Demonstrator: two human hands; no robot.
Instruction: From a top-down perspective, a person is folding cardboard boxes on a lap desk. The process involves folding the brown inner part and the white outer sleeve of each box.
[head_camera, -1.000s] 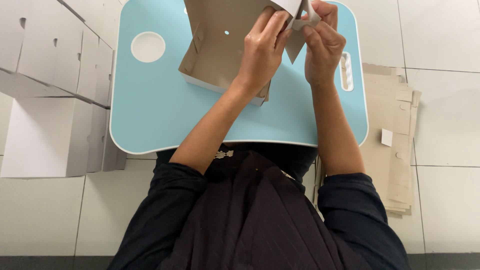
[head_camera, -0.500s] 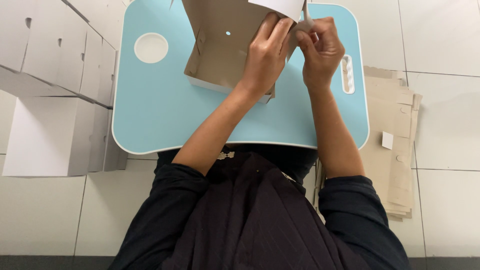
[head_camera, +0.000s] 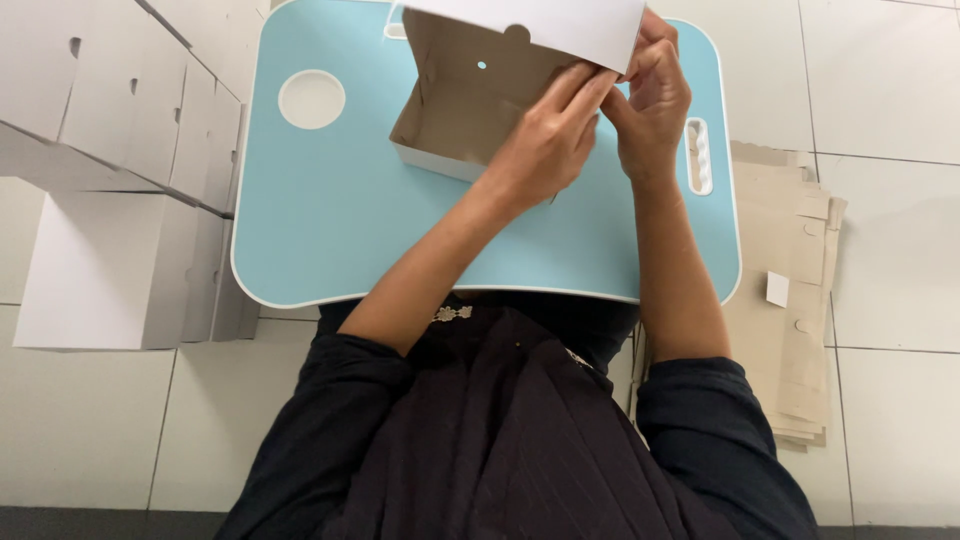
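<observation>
You were mid-fold: both your left hand (head_camera: 545, 150) and right hand (head_camera: 655, 95) pinched the cardboard box (head_camera: 470, 100) at twelve o'clock on the blue tray (head_camera: 330, 230), apparently tucking its flap; next needed firm pressing.

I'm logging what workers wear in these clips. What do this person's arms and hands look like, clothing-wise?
Both hands, the left hand and the right hand, are bare: no gloves, and no rings or watch that I can make out. The forearms are bare too. Dark sleeves with fine pinstripes are pushed up near the elbows.
</observation>
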